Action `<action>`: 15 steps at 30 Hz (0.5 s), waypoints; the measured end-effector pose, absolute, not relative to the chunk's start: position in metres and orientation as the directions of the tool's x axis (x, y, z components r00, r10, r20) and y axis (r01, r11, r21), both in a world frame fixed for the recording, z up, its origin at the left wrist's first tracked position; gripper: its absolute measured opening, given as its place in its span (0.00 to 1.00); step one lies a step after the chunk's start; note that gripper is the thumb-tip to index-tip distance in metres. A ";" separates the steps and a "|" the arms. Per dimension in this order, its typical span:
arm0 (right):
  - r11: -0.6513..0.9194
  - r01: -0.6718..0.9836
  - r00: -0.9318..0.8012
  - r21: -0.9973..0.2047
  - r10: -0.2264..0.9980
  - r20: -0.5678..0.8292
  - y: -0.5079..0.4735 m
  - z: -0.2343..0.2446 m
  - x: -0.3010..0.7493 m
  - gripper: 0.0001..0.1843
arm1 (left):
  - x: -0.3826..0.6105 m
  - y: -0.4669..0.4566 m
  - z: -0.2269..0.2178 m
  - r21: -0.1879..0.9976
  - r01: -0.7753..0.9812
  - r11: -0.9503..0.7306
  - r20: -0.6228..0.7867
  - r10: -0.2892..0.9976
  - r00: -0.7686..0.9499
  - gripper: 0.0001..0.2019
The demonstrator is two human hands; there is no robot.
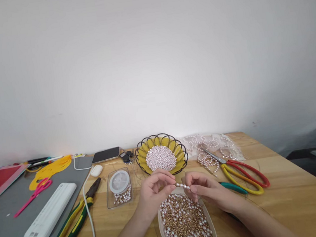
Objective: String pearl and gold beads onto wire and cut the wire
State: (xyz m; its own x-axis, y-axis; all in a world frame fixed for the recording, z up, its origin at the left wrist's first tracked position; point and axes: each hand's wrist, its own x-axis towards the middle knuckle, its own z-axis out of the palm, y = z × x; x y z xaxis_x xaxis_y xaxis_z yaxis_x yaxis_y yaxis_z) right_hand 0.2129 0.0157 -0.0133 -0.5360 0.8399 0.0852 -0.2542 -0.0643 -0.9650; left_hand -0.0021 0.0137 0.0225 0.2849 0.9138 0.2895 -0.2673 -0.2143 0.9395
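Between my two hands runs a short string of pearl and gold beads (182, 186), held above a white oval tray (162, 233) of mixed pearl and gold beads. The thumb and fingers of my left hand (158, 189) pinch its left end. My right hand (204, 188) grips the right end between thumb and forefinger. Just behind the hands stands a yellow basket with a black wire rim (141, 162), holding many small pale pink beads (161, 158). Whatever thread or wire carries the strung beads is too fine to make out clearly.
Right of the basket lie red-and-yellow-handled scissors (244, 175) beside finished-looking bead loops (208, 162) on clear plastic. A teal handle (234, 188) shows near my right wrist. At left are a clear box with a spool (119, 182), green-yellow pliers (76, 220), a power strip (50, 212) and phone (106, 155).
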 end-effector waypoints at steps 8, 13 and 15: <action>-0.057 -0.258 -0.546 -0.964 0.832 0.096 0.016 -0.014 0.213 0.19 | -0.003 0.014 0.015 0.934 -0.196 -0.300 0.351 0.879 0.323 0.06; -0.005 -0.287 -0.522 -0.958 0.839 0.152 0.016 -0.016 0.213 0.18 | -0.003 0.012 0.015 0.932 -0.158 -0.325 0.360 0.868 0.341 0.09; 0.012 -0.284 -0.503 -0.959 0.849 0.160 0.017 -0.015 0.213 0.18 | -0.001 0.010 0.015 0.925 -0.171 -0.338 0.378 0.859 0.344 0.10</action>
